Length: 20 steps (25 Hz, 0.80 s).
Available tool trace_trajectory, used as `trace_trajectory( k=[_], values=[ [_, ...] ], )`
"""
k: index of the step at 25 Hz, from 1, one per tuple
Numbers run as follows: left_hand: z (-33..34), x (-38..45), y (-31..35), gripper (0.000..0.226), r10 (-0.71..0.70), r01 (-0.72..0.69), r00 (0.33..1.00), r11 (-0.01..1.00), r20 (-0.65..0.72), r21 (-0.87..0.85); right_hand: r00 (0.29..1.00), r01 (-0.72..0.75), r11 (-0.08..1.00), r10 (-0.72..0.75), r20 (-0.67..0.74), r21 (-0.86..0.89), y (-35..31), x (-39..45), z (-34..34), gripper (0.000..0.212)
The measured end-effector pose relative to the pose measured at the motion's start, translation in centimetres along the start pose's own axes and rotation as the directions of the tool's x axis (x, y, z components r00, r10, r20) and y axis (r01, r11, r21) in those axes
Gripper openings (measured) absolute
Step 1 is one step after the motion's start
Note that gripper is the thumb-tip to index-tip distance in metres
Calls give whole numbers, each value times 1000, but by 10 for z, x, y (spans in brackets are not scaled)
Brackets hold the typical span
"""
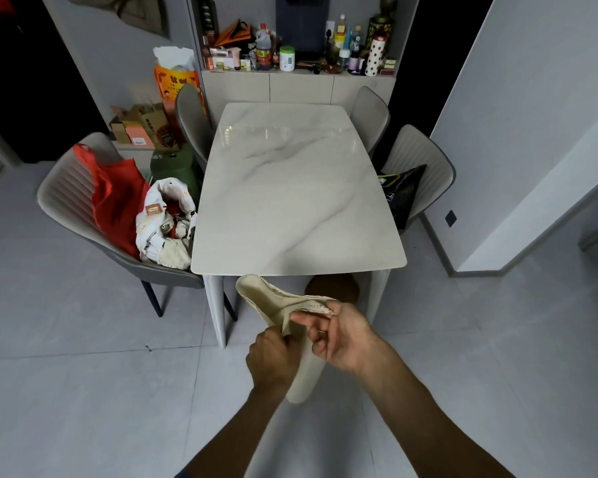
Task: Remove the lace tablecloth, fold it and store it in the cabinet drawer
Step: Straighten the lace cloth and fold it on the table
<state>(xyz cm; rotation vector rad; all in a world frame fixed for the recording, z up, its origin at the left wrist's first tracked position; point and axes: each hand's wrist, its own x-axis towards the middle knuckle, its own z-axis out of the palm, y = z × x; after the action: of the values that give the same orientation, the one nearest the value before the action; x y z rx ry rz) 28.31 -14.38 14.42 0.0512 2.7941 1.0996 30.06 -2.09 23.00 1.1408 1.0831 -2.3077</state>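
The lace tablecloth (268, 298) is off the marble table (297, 188) and is held in the air just in front of the table's near edge, already gathered into a narrow, folded bundle. It is pinched from below by the left hand (273, 360), closed around the middle of the bundle, and from the side by the right hand (342, 336), whose thumb and fingers (306, 319) are clamped on a frayed, lacy edge. One rounded end sticks up toward the table; the other hangs limp below the hands.

The cloth is judged to be light, soft and floppy — no stiffness is shown, so any unsupported part droops. The lace trim looks delicate and could be snagged. A hold is best taken at the folded edges and corners, with layers kept aligned — a loose pinch would probably let them slide apart.
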Motion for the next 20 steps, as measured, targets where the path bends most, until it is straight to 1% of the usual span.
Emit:
trace_trajectory(
  k=[2,3,4,5,6,7,8,9,10,11,12,13,14,15,16,17,18,19,20],
  values=[
    [-15,7,-10,22,107,-107,994,994,28,-13,997,52,998,-55,-60,-45,-8,-3,-14,45],
    [-24,11,-15,19,203,-204,978,979,53,4,988,78,990,-92,-121,-119,-14,-4,-27,45],
    [-35,16,-18,18,328,-332,941,942,85,44,971,89,967,-138,-197,-240,-18,-5,-43,45],
    [-45,22,-18,18,456,-469,880,877,129,102,945,62,917,-182,-273,-395,-23,-8,-61,44],
    [-55,28,-13,18,563,-591,804,791,194,157,919,-14,835,-206,-337,-550,-27,-8,-76,44],
    [-61,32,-6,16,622,-680,729,706,287,197,896,-129,731,-204,-395,-670,-32,-8,-90,44],
    [-66,35,3,14,644,-744,661,630,385,222,873,-248,615,-194,-448,-748,-36,-6,-101,42],
    [-69,37,11,14,648,-793,599,560,470,240,839,-355,478,-217,-499,-804,-42,-5,-110,39],
    [-71,39,17,16,641,-829,548,499,537,251,804,-424,314,-301,-513,-849,-47,-3,-118,35],
    [-75,40,21,19,631,-851,516,453,579,264,796,-430,139,-409,-447,-892,-50,0,-126,32],
    [-78,41,23,21,626,-861,501,428,597,274,816,-365,-4,-482,-319,-931,-50,5,-131,33],
    [-82,44,23,22,626,-864,496,422,602,274,850,-257,-103,-496,-174,-961,-47,11,-133,40],
    [-88,45,24,22,629,-866,491,428,603,259,876,-130,-157,-481,-39,-979,-42,18,-131,42],
    [-92,46,25,22,631,-870,480,433,610,237,881,-20,-192,-467,74,-981,-35,24,-128,37],
    [-97,46,27,21,634,-875,466,435,618,214,864,50,-220,-480,153,-974,-26,33,-123,28],
    [-103,47,25,20,636,-876,460,440,620,198,837,63,-225,-519,175,-972,-19,40,-121,24],
    [-111,50,22,18,636,-868,470,459,612,189,800,36,-166,-587,128,-986,-14,47,-121,24],
    [-121,55,18,18,632,-852,494,487,598,189,771,-14,-25,-637,5,-1000,-14,51,-122,22],
    [-131,62,13,18,628,-838,517,511,581,192,755,-36,151,-643,-125,-988,-17,53,-125,20]
  ],
)
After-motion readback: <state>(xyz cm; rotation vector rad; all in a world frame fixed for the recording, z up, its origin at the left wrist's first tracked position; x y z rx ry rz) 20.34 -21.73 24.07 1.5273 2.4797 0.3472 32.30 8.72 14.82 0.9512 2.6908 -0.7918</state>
